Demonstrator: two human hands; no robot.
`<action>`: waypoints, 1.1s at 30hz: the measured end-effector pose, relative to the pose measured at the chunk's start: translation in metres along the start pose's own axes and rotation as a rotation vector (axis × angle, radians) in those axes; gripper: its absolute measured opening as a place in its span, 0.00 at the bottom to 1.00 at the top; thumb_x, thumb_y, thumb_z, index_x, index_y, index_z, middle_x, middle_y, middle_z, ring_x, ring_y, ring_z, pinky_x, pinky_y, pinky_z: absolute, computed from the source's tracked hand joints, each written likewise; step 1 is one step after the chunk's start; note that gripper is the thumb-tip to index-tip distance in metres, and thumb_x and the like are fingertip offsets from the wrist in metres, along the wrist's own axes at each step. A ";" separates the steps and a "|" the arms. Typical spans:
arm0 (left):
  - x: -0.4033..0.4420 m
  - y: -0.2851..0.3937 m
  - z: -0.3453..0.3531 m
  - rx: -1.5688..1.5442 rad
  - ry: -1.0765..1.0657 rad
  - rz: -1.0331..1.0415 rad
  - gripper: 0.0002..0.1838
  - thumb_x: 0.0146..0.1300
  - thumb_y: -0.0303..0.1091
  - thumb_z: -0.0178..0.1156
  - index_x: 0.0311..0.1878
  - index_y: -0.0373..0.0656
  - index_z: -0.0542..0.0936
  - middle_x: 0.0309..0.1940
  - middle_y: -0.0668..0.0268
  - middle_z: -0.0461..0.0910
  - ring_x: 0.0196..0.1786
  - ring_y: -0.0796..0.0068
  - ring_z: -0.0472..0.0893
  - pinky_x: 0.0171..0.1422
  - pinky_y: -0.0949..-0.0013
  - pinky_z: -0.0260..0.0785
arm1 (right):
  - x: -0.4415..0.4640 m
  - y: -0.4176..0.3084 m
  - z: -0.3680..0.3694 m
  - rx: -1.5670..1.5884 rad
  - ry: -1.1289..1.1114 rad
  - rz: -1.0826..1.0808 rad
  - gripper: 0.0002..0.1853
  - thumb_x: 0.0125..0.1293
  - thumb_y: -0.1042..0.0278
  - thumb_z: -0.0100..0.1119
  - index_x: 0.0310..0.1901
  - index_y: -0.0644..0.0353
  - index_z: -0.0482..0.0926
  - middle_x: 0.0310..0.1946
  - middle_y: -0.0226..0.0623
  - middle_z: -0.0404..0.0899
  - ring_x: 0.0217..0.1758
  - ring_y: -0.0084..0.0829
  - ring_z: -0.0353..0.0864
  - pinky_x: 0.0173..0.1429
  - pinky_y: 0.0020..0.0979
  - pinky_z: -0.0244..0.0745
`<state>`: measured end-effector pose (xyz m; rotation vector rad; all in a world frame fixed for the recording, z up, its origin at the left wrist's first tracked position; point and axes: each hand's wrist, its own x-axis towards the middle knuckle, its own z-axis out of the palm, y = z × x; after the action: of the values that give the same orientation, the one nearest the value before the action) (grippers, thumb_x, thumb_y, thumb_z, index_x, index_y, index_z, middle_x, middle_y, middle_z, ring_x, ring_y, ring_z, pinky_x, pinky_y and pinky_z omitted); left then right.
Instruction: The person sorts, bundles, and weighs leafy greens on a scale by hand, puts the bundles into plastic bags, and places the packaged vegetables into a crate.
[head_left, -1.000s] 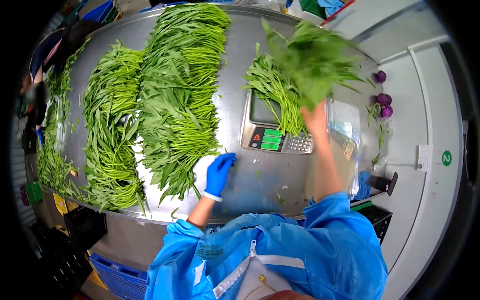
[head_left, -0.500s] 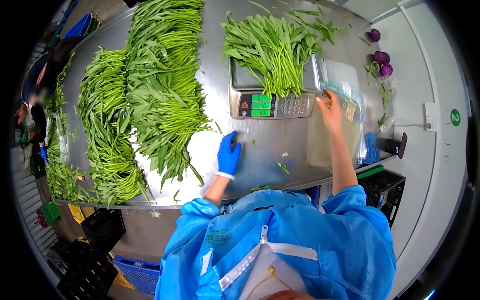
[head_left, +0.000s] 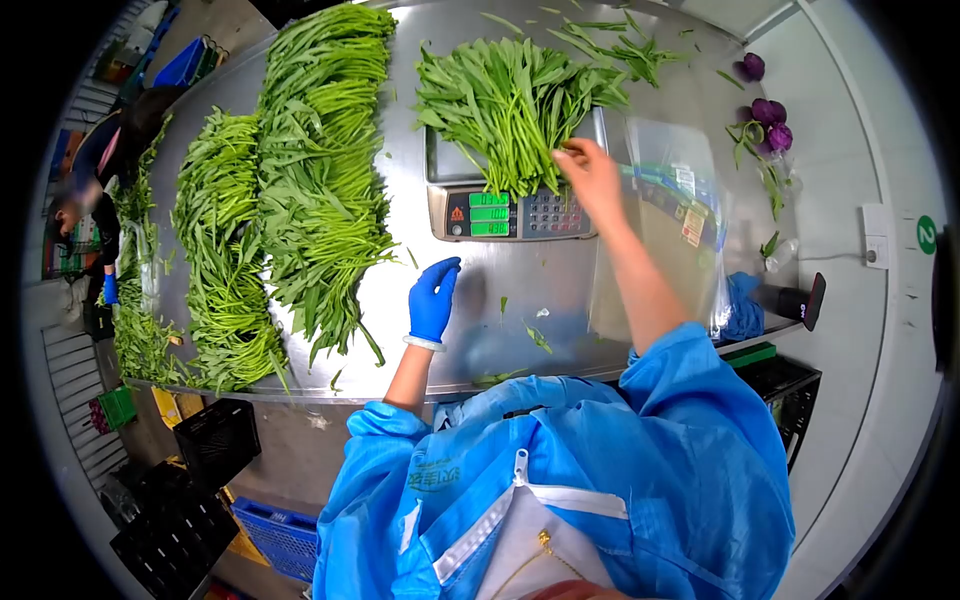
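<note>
A bunch of leafy green stems, looking like water spinach (head_left: 515,120), lies across the pan of a digital scale (head_left: 440,218), stems toward me. My bare right hand (head_left: 592,180) is at the right side of this bunch, fingers loosely bent and the tips beside or against the stems; I see no grip on them. My left hand (head_left: 432,300), in a blue glove, hovers over the metal table in front of the scale, fingers apart and holding nothing. Green digits glow on the scale's display (head_left: 489,214).
Long rows of greens (head_left: 325,180) cover the table's left part. Clear plastic bags (head_left: 650,260) lie right of the scale. Purple onion-like vegetables (head_left: 770,112) sit by the wall, a black device (head_left: 800,300) at the right edge. Another person (head_left: 95,210) works at far left. Crates stand below.
My right hand has moved from the plastic bags up and left to the stems on the scale. My left hand stays nearly in place. The view has shifted slightly.
</note>
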<state>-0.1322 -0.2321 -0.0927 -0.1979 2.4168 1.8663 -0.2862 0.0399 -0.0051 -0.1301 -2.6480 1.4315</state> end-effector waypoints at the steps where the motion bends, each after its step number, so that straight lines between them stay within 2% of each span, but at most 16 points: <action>1: 0.008 0.015 0.003 -0.033 0.010 0.002 0.13 0.69 0.26 0.54 0.54 0.37 0.79 0.46 0.60 0.83 0.49 0.73 0.82 0.53 0.72 0.73 | 0.007 -0.009 0.009 -0.099 0.002 -0.026 0.25 0.59 0.50 0.65 0.48 0.65 0.79 0.42 0.46 0.80 0.39 0.40 0.82 0.46 0.36 0.76; 3: 0.023 0.039 0.016 -0.073 -0.014 0.082 0.14 0.68 0.28 0.55 0.55 0.37 0.79 0.46 0.61 0.83 0.49 0.73 0.81 0.53 0.72 0.72 | 0.025 -0.001 0.031 -0.428 -0.011 -0.155 0.25 0.59 0.51 0.64 0.49 0.63 0.78 0.45 0.49 0.79 0.43 0.46 0.81 0.50 0.40 0.74; 6: 0.045 0.079 0.033 -0.004 -0.110 0.176 0.14 0.66 0.28 0.59 0.54 0.39 0.80 0.45 0.58 0.83 0.47 0.69 0.83 0.53 0.69 0.73 | 0.052 0.004 0.020 -0.228 -0.227 -0.053 0.23 0.59 0.54 0.62 0.49 0.62 0.76 0.43 0.51 0.79 0.45 0.49 0.80 0.51 0.43 0.72; 9: 0.069 0.091 0.044 -0.043 -0.036 0.260 0.14 0.65 0.27 0.58 0.53 0.38 0.80 0.45 0.59 0.83 0.46 0.70 0.83 0.54 0.70 0.73 | 0.057 -0.021 -0.020 -0.127 -0.145 0.084 0.21 0.60 0.56 0.60 0.49 0.62 0.75 0.38 0.51 0.80 0.44 0.50 0.80 0.49 0.44 0.72; 10: 0.078 0.093 0.048 -0.035 0.009 0.228 0.14 0.66 0.27 0.58 0.54 0.38 0.80 0.46 0.60 0.83 0.47 0.73 0.82 0.54 0.72 0.72 | 0.065 -0.009 -0.020 -0.113 -0.162 0.065 0.20 0.61 0.58 0.59 0.49 0.64 0.74 0.33 0.46 0.82 0.38 0.43 0.82 0.44 0.40 0.74; 13: 0.107 0.104 0.061 -0.073 0.066 0.133 0.15 0.66 0.26 0.56 0.56 0.39 0.79 0.41 0.65 0.82 0.43 0.80 0.79 0.50 0.75 0.71 | 0.068 -0.010 -0.020 0.458 -0.368 0.372 0.18 0.63 0.61 0.59 0.48 0.66 0.75 0.29 0.41 0.82 0.31 0.32 0.81 0.38 0.34 0.73; 14: 0.117 0.111 0.065 -0.079 0.053 0.088 0.16 0.67 0.26 0.55 0.57 0.39 0.78 0.40 0.65 0.82 0.42 0.80 0.79 0.49 0.76 0.70 | 0.067 -0.010 -0.016 0.375 -0.337 0.304 0.16 0.64 0.61 0.60 0.44 0.68 0.76 0.27 0.37 0.80 0.28 0.23 0.77 0.33 0.27 0.70; 17: 0.145 0.110 0.082 -0.221 -0.022 0.041 0.19 0.66 0.27 0.54 0.60 0.39 0.76 0.35 0.69 0.79 0.37 0.82 0.75 0.45 0.77 0.69 | 0.060 -0.008 0.004 0.357 -0.285 0.228 0.18 0.63 0.59 0.62 0.42 0.68 0.77 0.25 0.36 0.79 0.26 0.22 0.75 0.31 0.25 0.67; 19: 0.153 0.119 0.092 -0.249 -0.081 0.030 0.19 0.65 0.26 0.55 0.60 0.39 0.75 0.35 0.69 0.79 0.37 0.82 0.75 0.46 0.77 0.69 | 0.058 -0.017 0.007 0.380 -0.352 0.303 0.18 0.62 0.55 0.64 0.35 0.64 0.76 0.22 0.32 0.75 0.23 0.20 0.71 0.29 0.24 0.64; 21: 0.155 0.130 0.099 -0.368 -0.101 0.040 0.19 0.65 0.27 0.54 0.60 0.40 0.76 0.32 0.71 0.78 0.33 0.84 0.73 0.41 0.80 0.66 | 0.059 -0.020 0.009 0.389 -0.454 0.372 0.18 0.62 0.53 0.65 0.32 0.61 0.75 0.20 0.29 0.73 0.22 0.20 0.69 0.27 0.24 0.62; 23: 0.152 0.145 0.088 -0.450 -0.184 -0.016 0.19 0.65 0.27 0.54 0.60 0.41 0.76 0.30 0.72 0.77 0.31 0.86 0.71 0.37 0.81 0.63 | 0.064 -0.016 0.006 0.589 -0.439 0.378 0.13 0.66 0.58 0.60 0.31 0.57 0.73 0.19 0.24 0.69 0.21 0.17 0.64 0.26 0.24 0.58; 25: 0.149 0.148 0.079 -0.456 -0.012 -0.023 0.18 0.66 0.28 0.53 0.58 0.43 0.78 0.28 0.73 0.76 0.27 0.89 0.66 0.33 0.81 0.59 | 0.070 -0.012 -0.004 0.650 -0.403 0.346 0.10 0.68 0.62 0.57 0.32 0.57 0.74 0.22 0.23 0.70 0.24 0.16 0.65 0.29 0.23 0.58; 27: 0.147 0.141 0.075 -0.448 0.108 0.008 0.16 0.66 0.26 0.54 0.56 0.43 0.79 0.30 0.72 0.77 0.31 0.88 0.70 0.36 0.81 0.61 | 0.072 -0.009 -0.009 0.652 -0.405 0.384 0.08 0.69 0.63 0.55 0.36 0.59 0.76 0.28 0.26 0.75 0.29 0.18 0.70 0.34 0.24 0.65; 29: 0.157 0.122 0.088 -0.367 0.208 0.230 0.15 0.66 0.25 0.54 0.54 0.41 0.79 0.35 0.70 0.78 0.38 0.85 0.74 0.42 0.80 0.65 | 0.070 -0.008 -0.005 0.672 -0.430 0.427 0.09 0.69 0.62 0.55 0.40 0.60 0.77 0.31 0.28 0.77 0.30 0.20 0.71 0.36 0.24 0.68; 30: 0.160 0.117 0.089 -0.226 0.210 0.285 0.16 0.64 0.22 0.54 0.54 0.41 0.79 0.42 0.65 0.79 0.45 0.74 0.77 0.49 0.73 0.68 | 0.070 -0.009 -0.003 0.719 -0.440 0.439 0.10 0.69 0.62 0.56 0.40 0.60 0.77 0.31 0.28 0.77 0.30 0.19 0.71 0.35 0.24 0.68; 33: 0.165 0.118 0.099 0.160 0.178 0.482 0.18 0.60 0.19 0.53 0.52 0.42 0.80 0.46 0.60 0.79 0.48 0.62 0.78 0.53 0.67 0.69 | 0.061 -0.015 0.002 0.731 -0.449 0.446 0.11 0.69 0.60 0.56 0.41 0.60 0.78 0.31 0.28 0.77 0.30 0.19 0.71 0.34 0.24 0.67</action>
<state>-0.3144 -0.1157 -0.0282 0.2659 2.9261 1.8710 -0.3467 0.0379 0.0111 -0.3715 -2.2571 2.7574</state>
